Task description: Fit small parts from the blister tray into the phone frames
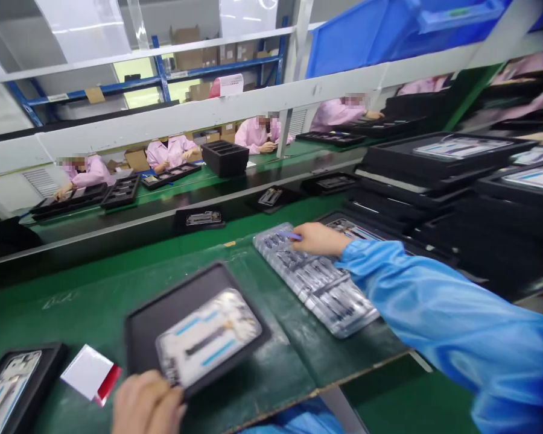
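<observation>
Left hand [147, 404]: fingers curled at the near edge of a black tray [176, 289], apparently gripping it; blur leaves this unsure. Tray lies angled on the green mat [95, 307]. Its recess holds a phone panel [208, 337] with blue strips, seemingly to keep the panel off the mat.

Right hand [319, 239]: fingers closed on a small blue item [293, 236], held just above a clear blister tray [314, 280] of small metal parts. Blue sleeve [434, 301] enters from the right.

Also present: second black tray [27, 352], lower left, with a similar panel [9, 386]; white card [88, 374] with red edge, between the two trays. Stacked black trays [434, 181] at right, piled apparently to save bench space. Co-workers in pink smocks [262, 135] sit across the line.

Writing: white sign [230, 84] above the line, too small to read. No brand legible.
</observation>
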A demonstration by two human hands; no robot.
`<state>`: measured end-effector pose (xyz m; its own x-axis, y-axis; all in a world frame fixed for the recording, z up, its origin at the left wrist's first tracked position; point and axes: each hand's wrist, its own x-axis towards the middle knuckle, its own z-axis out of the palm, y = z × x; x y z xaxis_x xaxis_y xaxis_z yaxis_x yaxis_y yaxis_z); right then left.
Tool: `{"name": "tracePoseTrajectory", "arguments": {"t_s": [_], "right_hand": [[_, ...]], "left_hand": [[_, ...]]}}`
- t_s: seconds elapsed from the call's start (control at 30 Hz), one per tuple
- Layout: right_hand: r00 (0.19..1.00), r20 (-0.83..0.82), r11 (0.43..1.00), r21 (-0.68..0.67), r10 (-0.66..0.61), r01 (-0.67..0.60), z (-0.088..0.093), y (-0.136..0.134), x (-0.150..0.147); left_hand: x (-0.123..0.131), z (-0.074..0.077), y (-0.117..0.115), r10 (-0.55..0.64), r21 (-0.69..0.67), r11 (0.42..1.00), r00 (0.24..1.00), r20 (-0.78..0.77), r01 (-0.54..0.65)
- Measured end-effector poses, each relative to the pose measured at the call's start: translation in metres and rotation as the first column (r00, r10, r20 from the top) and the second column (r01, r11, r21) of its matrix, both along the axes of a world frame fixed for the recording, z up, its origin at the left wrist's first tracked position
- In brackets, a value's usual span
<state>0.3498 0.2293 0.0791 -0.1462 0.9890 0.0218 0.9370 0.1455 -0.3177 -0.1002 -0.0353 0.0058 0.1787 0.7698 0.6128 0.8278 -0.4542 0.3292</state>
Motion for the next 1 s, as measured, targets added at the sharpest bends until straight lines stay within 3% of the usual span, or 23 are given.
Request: {"name": "tracePoseTrajectory", "arguments": {"t_s": [0.1,0.23,0.43,0.6,0.73,0.77,0.83,0.9,1.0], "right_hand": [[0.998,0.033,0.996,-0.072,0.047,-0.044,-0.019,0.002,-0.010],[0.997,0.027,0.992,-0.109,0.069,-0.065,-0.030,0.004,-0.009],[0.998,-0.066,0.996,-0.088,-0.021,0.015,-0.032,0.002,-0.008],[0.964,-0.241,0.994,-0.047,-0.110,0.101,-0.015,-0.021,-0.015],[0.906,-0.413,0.993,-0.105,-0.090,0.051,-0.010,-0.070,-0.052],[0.865,-0.493,0.989,-0.143,-0.093,0.025,-0.012,-0.087,-0.066],[0.691,-0.708,0.970,-0.240,-0.148,-0.039,-0.019,-0.123,-0.098],[0.539,-0.818,0.948,-0.300,-0.200,-0.105,-0.029,-0.157,-0.127],[0.491,-0.845,0.937,-0.319,-0.212,-0.144,-0.043,-0.190,-0.157]], "left_hand": [[0.059,-0.028,0.016,-0.229,-0.115,0.969,0.969,-0.095,0.218],[0.108,-0.047,0.024,-0.336,-0.207,0.924,0.941,-0.041,0.321],[0.097,-0.030,0.018,-0.327,-0.271,0.899,0.939,0.107,0.344],[0.093,-0.015,0.023,-0.132,-0.321,0.908,0.911,0.390,0.269],[0.106,-0.002,0.038,0.039,-0.432,0.843,0.766,0.642,0.319],[0.111,0.001,0.041,0.065,-0.442,0.818,0.705,0.707,0.368],[0.121,0.005,0.048,0.097,-0.414,0.772,0.553,0.828,0.483],[0.128,0.005,0.053,0.120,-0.358,0.740,0.412,0.903,0.570],[0.132,0.003,0.055,0.160,-0.330,0.722,0.318,0.935,0.608]]}}
